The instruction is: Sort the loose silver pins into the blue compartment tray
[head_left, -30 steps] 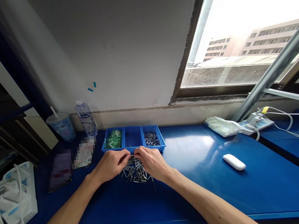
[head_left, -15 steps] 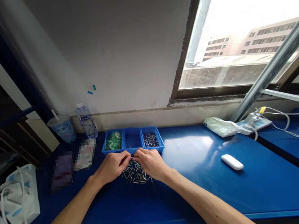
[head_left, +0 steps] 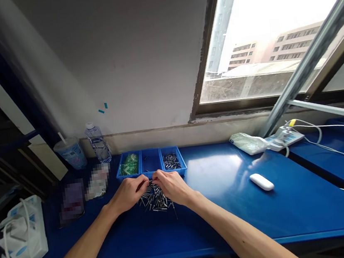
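My left hand and my right hand meet fingertip to fingertip at the front edge of a blue three-compartment tray. Both are closed in a pinch; what lies between the fingers is too small and covered to make out. Just beneath them spreads a pile of thin metal pins, like blind rivets, partly hidden by my hands. Green pieces fill the tray's left compartment. Short metal parts lie in the right one, and the middle one shows mostly bare bottom with a small dark bit.
Left on the blue table stand a cup with a straw, a water bottle and a white power strip with cables. A white case, a plastic bag and another power strip lie right, by a slanted metal bar.
The view has shifted slightly, so the surroundings sit a little differently in the picture. Both hands keep the same pinch over the pile of pins.
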Demonstrator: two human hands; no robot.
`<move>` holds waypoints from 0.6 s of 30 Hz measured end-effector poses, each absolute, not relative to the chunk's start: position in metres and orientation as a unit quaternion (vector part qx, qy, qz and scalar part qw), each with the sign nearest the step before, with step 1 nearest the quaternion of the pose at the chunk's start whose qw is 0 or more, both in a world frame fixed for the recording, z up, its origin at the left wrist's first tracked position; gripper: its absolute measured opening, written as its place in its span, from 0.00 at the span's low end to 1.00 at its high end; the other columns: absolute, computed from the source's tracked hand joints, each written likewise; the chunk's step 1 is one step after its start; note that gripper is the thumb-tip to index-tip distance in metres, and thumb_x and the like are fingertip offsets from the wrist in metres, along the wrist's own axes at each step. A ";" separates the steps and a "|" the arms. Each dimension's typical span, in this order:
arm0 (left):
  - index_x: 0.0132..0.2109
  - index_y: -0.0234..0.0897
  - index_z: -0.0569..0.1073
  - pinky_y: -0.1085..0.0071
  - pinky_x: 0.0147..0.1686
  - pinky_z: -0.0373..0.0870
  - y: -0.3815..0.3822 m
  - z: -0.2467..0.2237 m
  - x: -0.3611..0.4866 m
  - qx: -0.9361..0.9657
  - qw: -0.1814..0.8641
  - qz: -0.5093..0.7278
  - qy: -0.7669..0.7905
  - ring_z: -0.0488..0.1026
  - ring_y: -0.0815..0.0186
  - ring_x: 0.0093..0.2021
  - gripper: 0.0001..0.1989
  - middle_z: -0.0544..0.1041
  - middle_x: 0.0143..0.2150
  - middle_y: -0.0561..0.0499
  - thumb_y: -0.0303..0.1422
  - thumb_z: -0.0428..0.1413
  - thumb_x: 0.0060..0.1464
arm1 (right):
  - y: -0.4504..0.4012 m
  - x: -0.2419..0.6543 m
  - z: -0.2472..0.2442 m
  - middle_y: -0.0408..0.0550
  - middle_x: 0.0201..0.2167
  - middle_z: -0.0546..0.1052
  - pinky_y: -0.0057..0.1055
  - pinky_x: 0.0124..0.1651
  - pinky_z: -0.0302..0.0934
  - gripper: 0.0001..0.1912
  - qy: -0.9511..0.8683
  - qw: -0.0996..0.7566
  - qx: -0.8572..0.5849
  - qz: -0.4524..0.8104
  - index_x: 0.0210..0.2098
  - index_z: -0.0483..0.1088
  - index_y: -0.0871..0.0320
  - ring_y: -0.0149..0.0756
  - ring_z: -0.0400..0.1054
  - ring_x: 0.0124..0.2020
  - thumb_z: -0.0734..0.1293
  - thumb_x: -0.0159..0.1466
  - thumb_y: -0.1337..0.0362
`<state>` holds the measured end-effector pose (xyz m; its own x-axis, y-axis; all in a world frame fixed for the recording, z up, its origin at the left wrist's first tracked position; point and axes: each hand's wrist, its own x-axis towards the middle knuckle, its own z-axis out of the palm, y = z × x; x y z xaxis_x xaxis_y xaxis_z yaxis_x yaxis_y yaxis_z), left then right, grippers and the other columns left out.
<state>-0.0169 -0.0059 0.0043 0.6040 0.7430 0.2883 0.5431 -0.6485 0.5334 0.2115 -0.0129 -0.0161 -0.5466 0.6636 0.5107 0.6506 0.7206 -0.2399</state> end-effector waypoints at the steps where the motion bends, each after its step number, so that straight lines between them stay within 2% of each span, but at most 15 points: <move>1: 0.41 0.37 0.72 0.73 0.28 0.56 -0.006 0.003 -0.017 0.873 0.201 0.249 0.368 0.64 0.69 0.24 0.17 0.68 0.25 0.56 0.41 0.45 0.73 | -0.013 0.211 -0.016 0.46 0.37 0.78 0.29 0.30 0.49 0.02 -0.878 0.295 -0.376 0.013 0.46 0.63 0.57 0.32 0.72 0.29 0.59 0.78 0.68; 4: 0.42 0.37 0.73 0.73 0.28 0.56 -0.006 0.002 -0.016 0.872 0.208 0.246 0.368 0.65 0.69 0.24 0.16 0.68 0.25 0.56 0.41 0.46 0.73 | -0.014 0.210 -0.015 0.46 0.37 0.79 0.29 0.29 0.48 0.02 -0.876 0.283 -0.389 0.024 0.45 0.63 0.58 0.32 0.71 0.28 0.60 0.77 0.70; 8: 0.41 0.37 0.73 0.73 0.29 0.56 -0.007 0.003 -0.015 0.873 0.208 0.245 0.367 0.64 0.69 0.24 0.16 0.68 0.25 0.56 0.40 0.46 0.72 | -0.018 0.209 -0.011 0.45 0.32 0.77 0.30 0.27 0.45 0.09 -0.875 0.252 -0.412 0.027 0.39 0.65 0.58 0.32 0.68 0.25 0.58 0.78 0.68; 13: 0.40 0.37 0.73 0.73 0.28 0.55 -0.007 0.004 -0.015 0.868 0.216 0.250 0.370 0.63 0.70 0.23 0.16 0.67 0.24 0.57 0.40 0.46 0.72 | -0.016 0.213 -0.011 0.48 0.41 0.80 0.29 0.30 0.51 0.06 -0.883 0.285 -0.370 0.032 0.52 0.65 0.59 0.34 0.74 0.31 0.61 0.78 0.64; 16: 0.41 0.37 0.73 0.73 0.28 0.55 -0.008 0.004 -0.015 0.870 0.217 0.247 0.367 0.64 0.70 0.24 0.17 0.68 0.25 0.56 0.40 0.46 0.73 | -0.014 0.215 -0.013 0.47 0.38 0.79 0.29 0.29 0.50 0.04 -0.891 0.275 -0.360 0.015 0.47 0.67 0.59 0.33 0.73 0.30 0.60 0.77 0.69; 18: 0.41 0.37 0.73 0.73 0.28 0.55 -0.008 0.004 -0.015 0.871 0.213 0.246 0.369 0.64 0.69 0.24 0.17 0.68 0.25 0.56 0.40 0.45 0.73 | -0.013 0.215 -0.013 0.46 0.35 0.79 0.29 0.29 0.51 0.07 -0.889 0.276 -0.364 0.011 0.43 0.69 0.59 0.32 0.73 0.29 0.60 0.77 0.69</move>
<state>-0.0150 -0.0081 0.0038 0.6069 0.7469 0.2715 0.5371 -0.6373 0.5527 0.2146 -0.0133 -0.0125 -0.5817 0.6540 0.4836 0.6420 0.7342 -0.2208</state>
